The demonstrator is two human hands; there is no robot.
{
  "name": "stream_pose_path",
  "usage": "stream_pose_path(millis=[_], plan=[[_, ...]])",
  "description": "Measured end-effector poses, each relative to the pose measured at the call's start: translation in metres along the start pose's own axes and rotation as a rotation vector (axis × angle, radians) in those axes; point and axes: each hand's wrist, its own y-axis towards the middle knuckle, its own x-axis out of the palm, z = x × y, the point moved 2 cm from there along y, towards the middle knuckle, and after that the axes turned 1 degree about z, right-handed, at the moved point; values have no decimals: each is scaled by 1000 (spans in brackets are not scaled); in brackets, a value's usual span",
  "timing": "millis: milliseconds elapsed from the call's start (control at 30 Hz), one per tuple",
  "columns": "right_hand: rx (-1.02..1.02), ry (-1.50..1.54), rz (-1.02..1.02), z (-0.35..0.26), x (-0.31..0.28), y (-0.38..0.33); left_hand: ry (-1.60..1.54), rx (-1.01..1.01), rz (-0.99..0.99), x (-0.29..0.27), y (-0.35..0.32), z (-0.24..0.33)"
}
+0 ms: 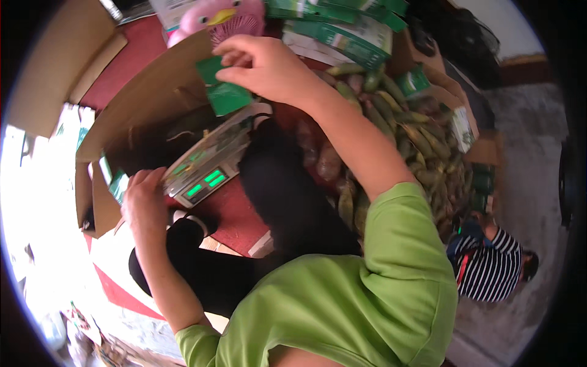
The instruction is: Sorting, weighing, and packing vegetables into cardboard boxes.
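- Where the frame's lower edge begins, a green shirt (342, 306) fills the bottom centre, and both bare forearms rise from it.
- Left hand (143, 202), left of centre, rests palm down on the near corner of the scale (208, 162); fingers curled loosely over the edge, nothing visibly gripped.
- One scale, grey with a lit green display, lies tilted, its long axis running from lower left to upper right, between the two hands and nearer the left one.
- Black cloth (287, 196) lies just right of the scale, centre frame.
- Right hand (263, 64), upper centre, pinches one green packet (223, 88) between thumb and fingers; the packet hangs just above the scale's far end.
- One open cardboard box (153, 104) stands behind the scale, upper left.
- A heap of green pods (416, 140), too many to count, spreads across the right.
- One pink toy (223, 18) and several green cartons (348, 33) sit along the top edge.
- A person in a striped top (489, 269) crouches at lower right.
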Motion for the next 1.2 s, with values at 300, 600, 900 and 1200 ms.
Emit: stream_pose_path(millis=[300, 600, 900, 1200], plan=[[531, -219, 121, 185, -17, -290, 40, 41, -22, 4, 7, 5], [1058, -471, -50, 183, 0, -462, 26, 75, -30, 12, 8, -7], [1524, -542, 178, 212, -57, -532, 27, 58, -23, 14, 10, -10], [1754, -497, 460, 219, -20, -538, 60, 104, -7, 10, 6, -8]])
